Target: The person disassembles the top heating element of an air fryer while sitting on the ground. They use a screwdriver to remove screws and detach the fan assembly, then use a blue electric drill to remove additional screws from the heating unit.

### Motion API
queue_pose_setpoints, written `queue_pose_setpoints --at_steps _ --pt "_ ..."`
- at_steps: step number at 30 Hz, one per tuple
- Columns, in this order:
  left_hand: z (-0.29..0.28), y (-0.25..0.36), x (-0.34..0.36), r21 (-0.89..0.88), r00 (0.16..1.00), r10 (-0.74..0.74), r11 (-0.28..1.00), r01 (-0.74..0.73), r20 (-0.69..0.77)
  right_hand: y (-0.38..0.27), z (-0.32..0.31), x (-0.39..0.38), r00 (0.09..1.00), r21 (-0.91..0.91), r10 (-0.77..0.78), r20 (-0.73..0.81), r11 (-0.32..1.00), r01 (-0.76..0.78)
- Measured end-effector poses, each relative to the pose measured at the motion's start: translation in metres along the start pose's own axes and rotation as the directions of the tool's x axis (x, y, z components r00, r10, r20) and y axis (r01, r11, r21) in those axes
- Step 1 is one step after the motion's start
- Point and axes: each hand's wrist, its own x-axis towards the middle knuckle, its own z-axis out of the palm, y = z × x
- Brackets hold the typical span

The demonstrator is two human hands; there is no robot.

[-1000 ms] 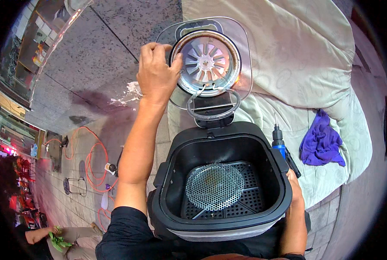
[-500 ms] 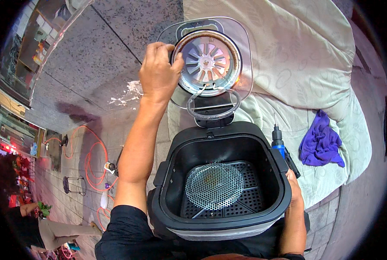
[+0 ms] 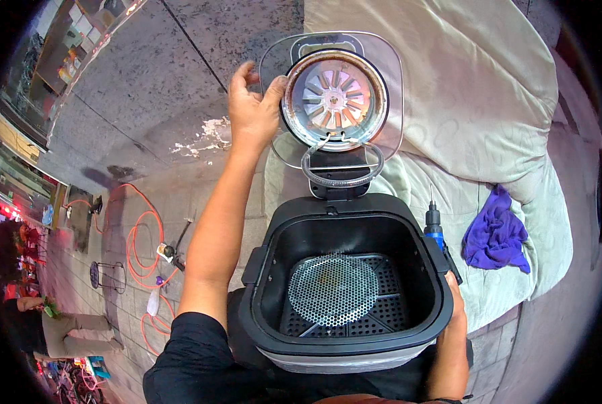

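Observation:
An air fryer (image 3: 351, 345) with a black square pot stands at my lap, its hinged glass lid (image 3: 396, 138) raised. Inside the pot a round perforated metal disc (image 3: 332, 289) lies on a slotted black tray (image 3: 392, 306). On the lid, a round metal housing (image 3: 378, 101) with rusty edges surrounds a slotted fan cover (image 3: 335, 99). A ring-shaped heating tube (image 3: 343, 182) hangs below it on pale leads. My left hand (image 3: 254, 114) is beside the housing, fingers apart, thumb at its rim. Partly hidden by the pot, my right hand (image 3: 456, 299) grips a blue-and-black electric screwdriver (image 3: 433, 225), bit pointing away.
A purple cloth (image 3: 496, 232) lies on the pale quilt (image 3: 442, 121) at the right. Orange hose (image 3: 139, 232) coils over the paving to the left, near a small stool (image 3: 109, 276). Another person (image 3: 72, 330) is at the far left.
My left hand's fingers have spread away from the housing's rim. The lid appears slightly farther right in view. My right hand stays by the pot with the electric screwdriver.

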Motion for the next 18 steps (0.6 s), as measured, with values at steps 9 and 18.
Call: queue_pose_setpoints --at_steps 9,18 --pt "-0.017 -0.007 0.002 -0.394 0.868 -0.329 0.791 0.468 0.372 0.003 -0.003 -0.003 0.999 -0.011 -0.038 -0.029 0.999 0.037" --pt "-0.02 -0.005 0.004 -0.392 0.861 -0.351 0.781 0.486 0.368 0.005 -0.002 -0.003 0.998 0.06 -0.007 -0.067 0.998 0.011"
